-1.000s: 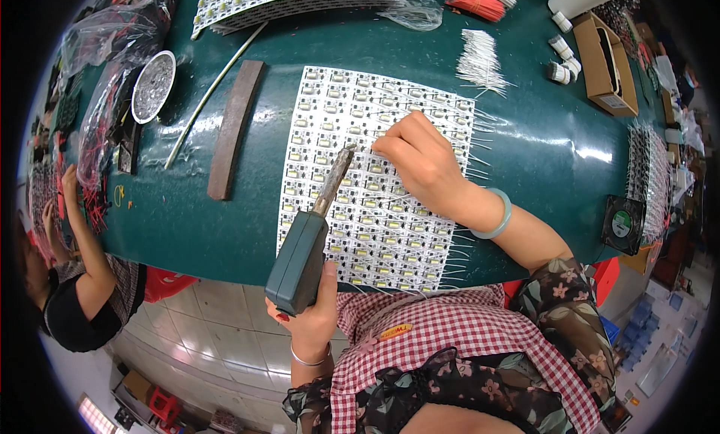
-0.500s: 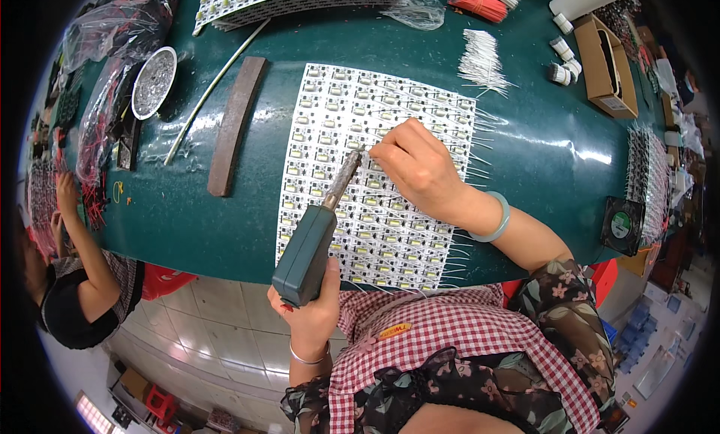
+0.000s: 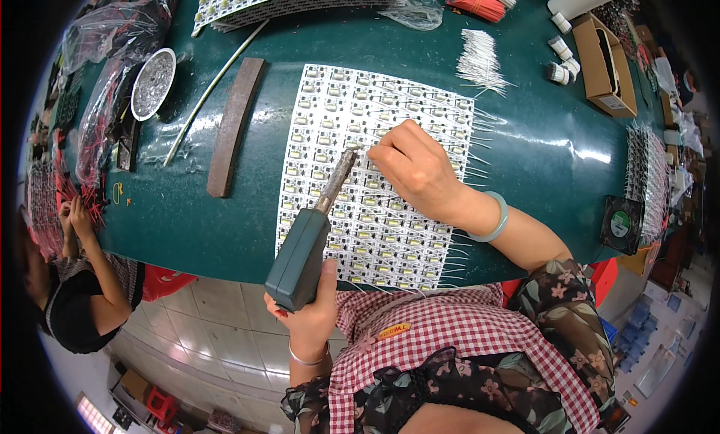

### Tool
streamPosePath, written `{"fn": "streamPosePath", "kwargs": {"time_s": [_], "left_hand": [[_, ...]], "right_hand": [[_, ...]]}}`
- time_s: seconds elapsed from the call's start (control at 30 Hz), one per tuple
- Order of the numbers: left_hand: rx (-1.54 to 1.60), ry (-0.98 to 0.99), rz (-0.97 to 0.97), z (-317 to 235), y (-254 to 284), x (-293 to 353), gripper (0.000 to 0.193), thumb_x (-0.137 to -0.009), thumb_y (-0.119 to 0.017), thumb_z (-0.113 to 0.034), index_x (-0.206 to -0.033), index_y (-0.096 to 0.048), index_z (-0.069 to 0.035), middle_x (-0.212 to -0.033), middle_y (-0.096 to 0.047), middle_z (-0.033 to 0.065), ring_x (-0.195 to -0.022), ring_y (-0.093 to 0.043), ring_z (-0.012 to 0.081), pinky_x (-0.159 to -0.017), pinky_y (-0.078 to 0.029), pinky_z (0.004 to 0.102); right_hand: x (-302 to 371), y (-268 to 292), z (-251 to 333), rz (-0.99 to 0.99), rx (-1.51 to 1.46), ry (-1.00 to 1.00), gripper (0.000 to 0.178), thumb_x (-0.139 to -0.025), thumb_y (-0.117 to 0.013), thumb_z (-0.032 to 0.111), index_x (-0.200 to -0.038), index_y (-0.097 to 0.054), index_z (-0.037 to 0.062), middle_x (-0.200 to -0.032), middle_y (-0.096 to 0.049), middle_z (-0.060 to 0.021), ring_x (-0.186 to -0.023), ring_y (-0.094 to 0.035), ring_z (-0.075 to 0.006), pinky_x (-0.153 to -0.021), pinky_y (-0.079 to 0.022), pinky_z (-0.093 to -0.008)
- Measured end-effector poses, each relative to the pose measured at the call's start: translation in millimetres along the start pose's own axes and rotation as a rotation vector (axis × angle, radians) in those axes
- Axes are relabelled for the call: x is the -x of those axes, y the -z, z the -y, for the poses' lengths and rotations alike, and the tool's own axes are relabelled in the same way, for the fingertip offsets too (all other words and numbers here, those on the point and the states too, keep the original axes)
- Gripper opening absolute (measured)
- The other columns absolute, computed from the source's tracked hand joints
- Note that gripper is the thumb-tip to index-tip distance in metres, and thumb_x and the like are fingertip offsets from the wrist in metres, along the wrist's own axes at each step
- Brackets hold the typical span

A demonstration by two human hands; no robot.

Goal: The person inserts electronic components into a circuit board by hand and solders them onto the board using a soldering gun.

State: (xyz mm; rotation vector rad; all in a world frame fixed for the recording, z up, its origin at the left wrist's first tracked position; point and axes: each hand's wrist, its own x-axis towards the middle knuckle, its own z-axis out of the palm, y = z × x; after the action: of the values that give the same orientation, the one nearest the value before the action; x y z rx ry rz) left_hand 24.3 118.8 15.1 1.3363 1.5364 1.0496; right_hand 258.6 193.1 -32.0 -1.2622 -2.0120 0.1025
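Observation:
My left hand (image 3: 313, 312) is closed around the grip of a green soldering gun (image 3: 298, 255). The gun's metal barrel slants up over a white sheet of small circuit boards (image 3: 307, 126), its tip close to my right fingertips. My right hand (image 3: 417, 170) rests over the middle of the sheet, thumb and forefinger pinched on what looks like the end of a thin white wire, mostly hidden by the fingers. Rows of white wires run across the sheet, their ends (image 3: 480, 146) sticking out past its right edge.
A brown bar (image 3: 237, 126) and a pale rod (image 3: 214, 96) lie left of the sheet, near a white bowl (image 3: 154, 85). White wires (image 3: 481, 63), a cardboard box (image 3: 606, 74) and a small fan (image 3: 622, 224) are at right. Stacked boards (image 3: 300, 6) stand behind. A co-worker (image 3: 90, 299) handles red wires at left.
The soldering gun has shifted slightly left, its tip drawing a little away from my right fingertips. My right hand stays nearly in place. The co-worker's hands have come together.

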Motion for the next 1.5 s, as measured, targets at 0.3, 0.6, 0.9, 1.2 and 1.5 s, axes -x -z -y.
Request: {"fn": "streamPosePath", "kwargs": {"time_s": [0.3,0.6,0.9,1.2,1.5], "left_hand": [[0.073,0.068,-0.014,1.8,1.5,1.8,0.030,-0.076,-0.078,-0.001,-0.103,-0.067,0.007,-0.095,-0.071,0.0109,-0.081,-0.066,0.0152,-0.073,-0.052,0.0267],[0.118,0.048,-0.068,-11.6,-4.1,0.4,0.025,-0.081,-0.063,0.011,-0.106,-0.062,0.012,-0.068,-0.058,0.0063,-0.052,-0.050,0.0088,-0.049,-0.038,0.0220],[0.133,0.030,-0.047,-14.1,-8.7,-5.9,0.026,-0.082,-0.062,0.010,-0.108,-0.058,0.012,-0.069,-0.058,0.0091,-0.050,-0.049,0.0093,-0.045,-0.037,0.0220],[0.147,0.058,-0.088,-26.7,-10.1,-4.6,0.021,-0.082,-0.067,0.008,-0.103,-0.063,0.010,-0.067,-0.060,0.0051,-0.052,-0.050,0.0078,-0.049,-0.039,0.0216],[0.165,0.062,-0.101,-31.9,-17.1,0.1,0.021,-0.082,-0.068,0.006,-0.102,-0.063,0.010,-0.070,-0.061,0.0059,-0.051,-0.051,0.0090,-0.045,-0.038,0.0230]], "right_hand": [[-0.3,3.2,0.7,-0.010,0.001,-0.020,0.023,-0.068,-0.072,-0.008,-0.086,-0.061,0.0007,-0.079,-0.054,-0.0093,-0.072,-0.055,-0.0241,-0.061,-0.046,-0.0339],[-4.6,40.1,-11.4,-0.001,-0.065,-0.127,0.013,-0.077,-0.070,-0.003,-0.088,-0.063,0.0013,-0.083,-0.055,-0.0098,-0.081,-0.057,-0.0260,-0.068,-0.048,-0.0341],[36.8,109.5,-100.0,-0.204,0.403,-0.344,0.006,-0.080,-0.070,0.002,-0.083,-0.065,0.0039,-0.085,-0.057,-0.0067,-0.084,-0.056,-0.0250,-0.073,-0.049,-0.0358],[14.8,107.1,-120.5,-0.150,0.429,-0.276,0.013,-0.075,-0.064,-0.004,-0.084,-0.065,0.0054,-0.090,-0.058,-0.0058,-0.088,-0.056,-0.0244,-0.074,-0.049,-0.0360],[14.0,109.9,-138.0,-0.036,0.510,-0.018,0.008,-0.074,-0.061,0.003,-0.081,-0.062,0.0071,-0.091,-0.060,-0.0045,-0.088,-0.057,-0.0234,-0.070,-0.047,-0.0346]]}}
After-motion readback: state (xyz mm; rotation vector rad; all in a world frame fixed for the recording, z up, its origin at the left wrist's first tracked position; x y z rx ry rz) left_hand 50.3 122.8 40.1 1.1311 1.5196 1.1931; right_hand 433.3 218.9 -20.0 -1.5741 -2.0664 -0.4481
